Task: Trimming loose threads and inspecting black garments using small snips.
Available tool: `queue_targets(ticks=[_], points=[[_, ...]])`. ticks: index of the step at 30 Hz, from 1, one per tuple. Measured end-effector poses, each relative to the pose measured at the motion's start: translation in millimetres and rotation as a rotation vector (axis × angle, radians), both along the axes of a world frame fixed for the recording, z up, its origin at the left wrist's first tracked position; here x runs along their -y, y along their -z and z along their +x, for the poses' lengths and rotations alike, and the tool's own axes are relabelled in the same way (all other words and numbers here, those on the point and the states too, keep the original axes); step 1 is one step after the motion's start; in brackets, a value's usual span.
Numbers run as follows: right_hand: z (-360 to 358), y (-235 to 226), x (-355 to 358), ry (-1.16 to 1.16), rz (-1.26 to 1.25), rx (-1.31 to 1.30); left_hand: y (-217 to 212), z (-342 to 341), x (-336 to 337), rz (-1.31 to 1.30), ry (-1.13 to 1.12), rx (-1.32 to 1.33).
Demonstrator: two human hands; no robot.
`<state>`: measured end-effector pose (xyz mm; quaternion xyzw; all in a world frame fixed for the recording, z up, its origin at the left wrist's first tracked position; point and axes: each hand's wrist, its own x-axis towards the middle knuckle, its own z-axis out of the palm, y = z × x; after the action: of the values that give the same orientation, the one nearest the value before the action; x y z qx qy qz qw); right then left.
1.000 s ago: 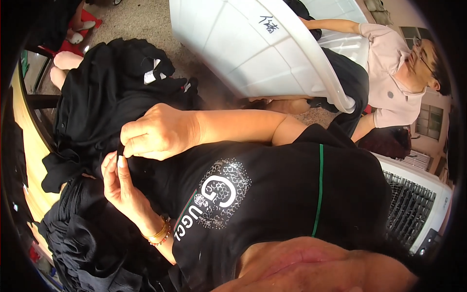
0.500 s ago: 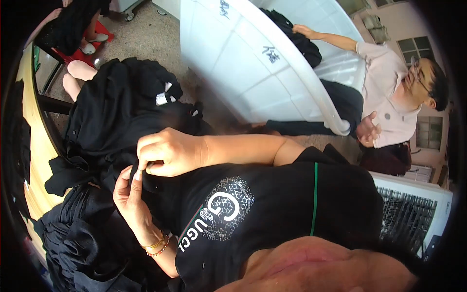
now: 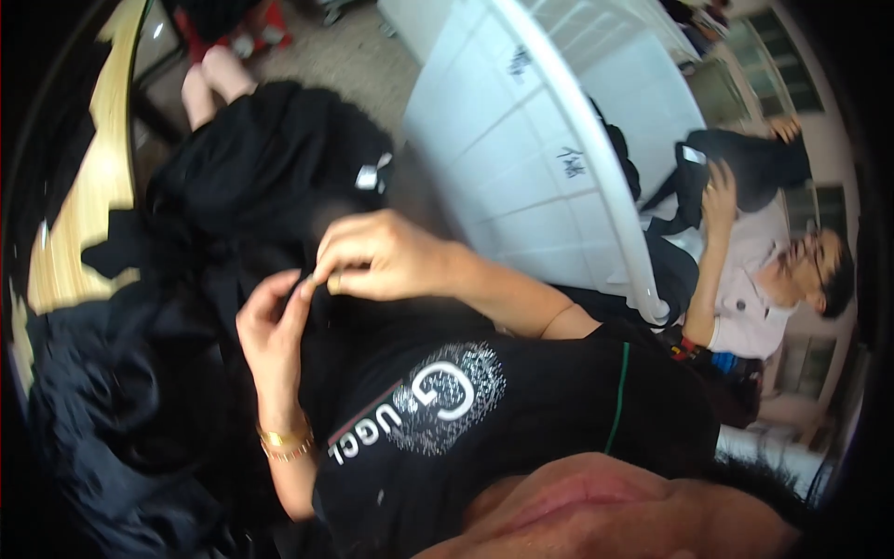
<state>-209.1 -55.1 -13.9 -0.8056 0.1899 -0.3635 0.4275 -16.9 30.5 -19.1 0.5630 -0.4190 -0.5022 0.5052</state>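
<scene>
Both hands meet at the fingertips over the lap, the left hand [image 3: 272, 340] and the right hand [image 3: 391, 256] each apparently pinching a small edge of black cloth [image 3: 270, 154], though blur hides the exact grip. Most of that cloth seems to lie bunched just beyond them, with a white label [image 3: 371, 175] at its far right. The handling looks partway through: the edge is between the fingers, not let go, and no finished result can be made out. Another dark heap [image 3: 121, 419] lies near left, by a pale wooden counter [image 3: 74, 247]; whether it is done or waiting, I cannot tell.
</scene>
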Motion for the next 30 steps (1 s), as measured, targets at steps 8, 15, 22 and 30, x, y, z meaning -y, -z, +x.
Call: queue_targets(ticks=[8,15,22,30], points=[[1,-4,-4,0.106,-0.078,-0.083,-1,-2,5,-0.035,0.078,-0.004],[0,1,0,0.024,0.311,-0.147,1,-5,-6,-0.131,0.072,0.138],[-14,21,12,-0.04,0.409,-0.082,2,-6,-2,-0.428,0.034,0.489],[3,18,2,-0.012,0.566,-0.002,17,-6,2,-0.648,-0.102,0.56]])
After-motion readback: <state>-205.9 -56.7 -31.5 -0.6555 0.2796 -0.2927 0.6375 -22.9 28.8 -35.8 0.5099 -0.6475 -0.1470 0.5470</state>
